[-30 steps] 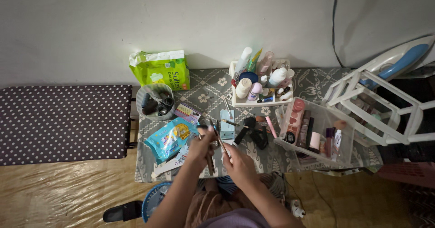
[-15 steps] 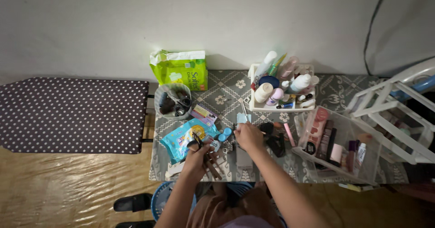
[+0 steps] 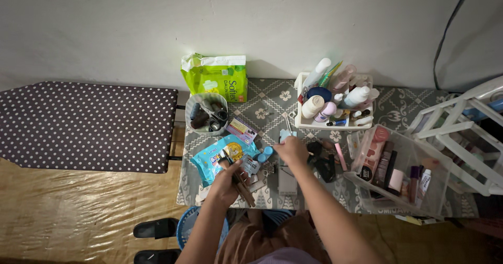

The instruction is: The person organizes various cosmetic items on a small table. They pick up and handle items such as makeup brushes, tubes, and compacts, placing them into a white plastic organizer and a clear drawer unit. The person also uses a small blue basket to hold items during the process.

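Head view. The left hand (image 3: 226, 182) has its fingers closed around a bundle of brushes (image 3: 238, 182), held just right of the blue wipes pack (image 3: 217, 156). The right hand (image 3: 291, 149) reaches further right of the pack, fingers pinched on a small pale-blue item (image 3: 285, 134); what it is cannot be told. Judged step: sorting loose cosmetics, with one item being lifted or placed. The next move likely calls for a steady carry to a container without knocking neighbours.

Surface and room: a patterned grey tabletop (image 3: 272, 99) against a white wall (image 3: 157, 23). Beyond the pack stand a round cup (image 3: 206, 114) and a green packet (image 3: 216, 78); far right of it, a white caddy (image 3: 334, 102) and a clear bin (image 3: 401, 172). Left of the pack lies a dotted ironing board (image 3: 86, 125).
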